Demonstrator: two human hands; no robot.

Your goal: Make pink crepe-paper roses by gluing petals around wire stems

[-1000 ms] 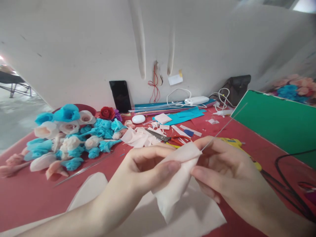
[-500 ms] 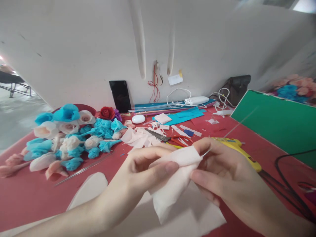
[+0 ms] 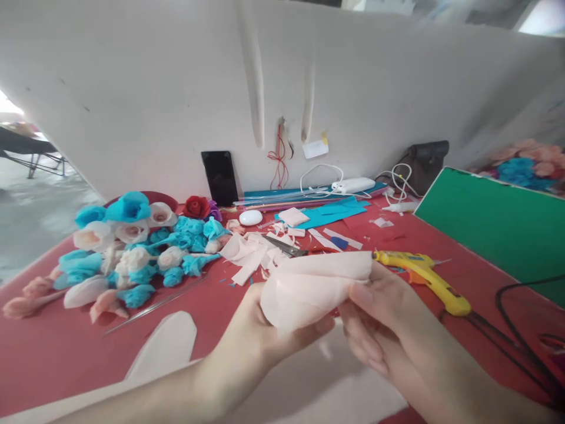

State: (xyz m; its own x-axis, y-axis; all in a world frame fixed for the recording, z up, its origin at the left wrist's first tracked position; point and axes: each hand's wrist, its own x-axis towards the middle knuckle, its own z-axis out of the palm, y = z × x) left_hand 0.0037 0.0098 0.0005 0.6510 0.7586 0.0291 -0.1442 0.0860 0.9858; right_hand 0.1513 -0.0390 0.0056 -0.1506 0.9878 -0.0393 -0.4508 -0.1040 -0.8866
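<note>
Between my hands is a piece of pale pink crepe paper [image 3: 318, 282], rolled into a loose cone with its wide, rounded end to the left. My left hand [image 3: 269, 330] wraps the wide end from below, most of its fingers hidden behind the paper. My right hand [image 3: 379, 318] pinches the narrow end, thumb on the near side. Beneath the hands lies a larger pale pink sheet [image 3: 318, 383]. A petal-shaped pale cutout [image 3: 165, 341] rests to the left of it.
Blue, white and pink paper flowers [image 3: 141, 253] crowd the left of the red table [image 3: 79, 365]. Scissors [image 3: 286, 244] lie among paper scraps [image 3: 247, 250] behind my hands. A yellow glue gun [image 3: 424, 274] with a black cable lies right, before a green board [image 3: 485, 224]. A phone [image 3: 219, 176] leans on the wall.
The paper has turned in my hands from a flap hanging down to a rolled cone. My left thumb has moved off its front face. The view has shifted slightly.
</note>
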